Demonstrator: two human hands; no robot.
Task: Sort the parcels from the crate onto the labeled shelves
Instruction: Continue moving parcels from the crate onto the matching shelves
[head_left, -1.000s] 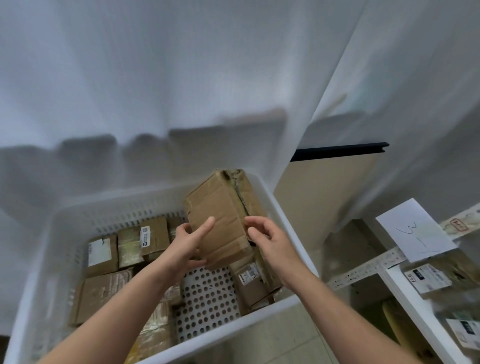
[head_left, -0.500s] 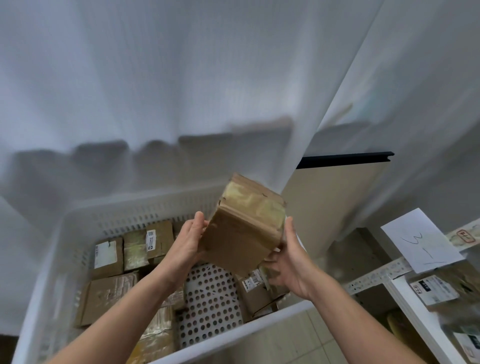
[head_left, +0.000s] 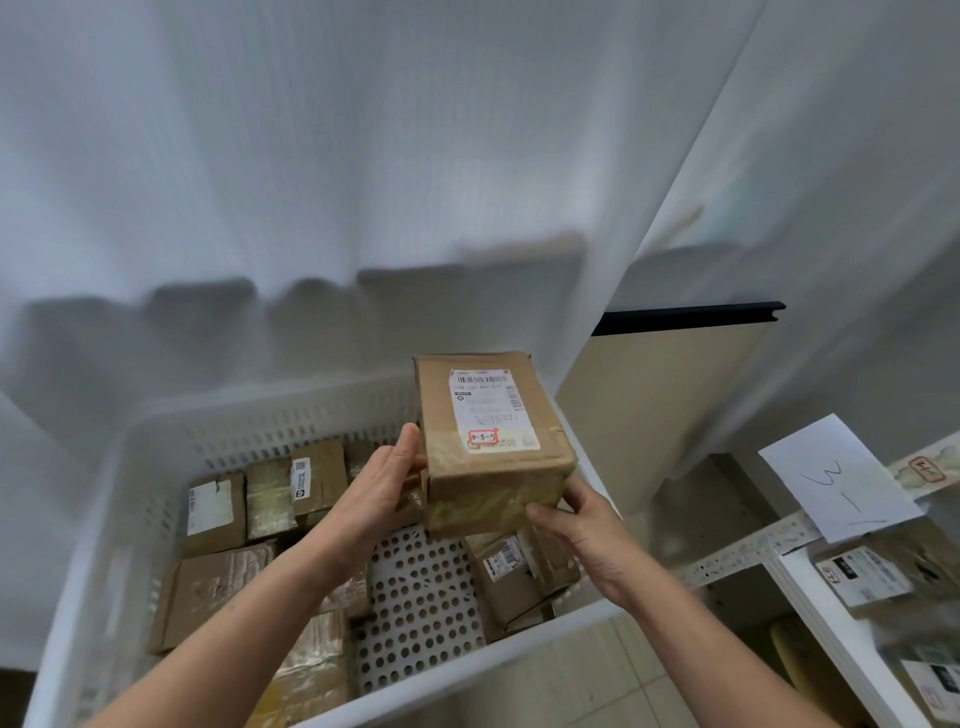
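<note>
Above the far right corner of the white perforated plastic crate (head_left: 260, 421), the brown taped cardboard parcel (head_left: 493, 441) hangs clear of the boxes inside, label upward, long axis pointing away from the person. The left hand (head_left: 379, 488) clasps its left side; the right hand (head_left: 582, 525) pinches its near right corner, thumb in front. The white metal shelf (head_left: 831, 634) stands right of the crate, nearer the right hand, so the carry likely swings rightward, with a white curtain (head_left: 363, 182) close behind the crate.
</note>
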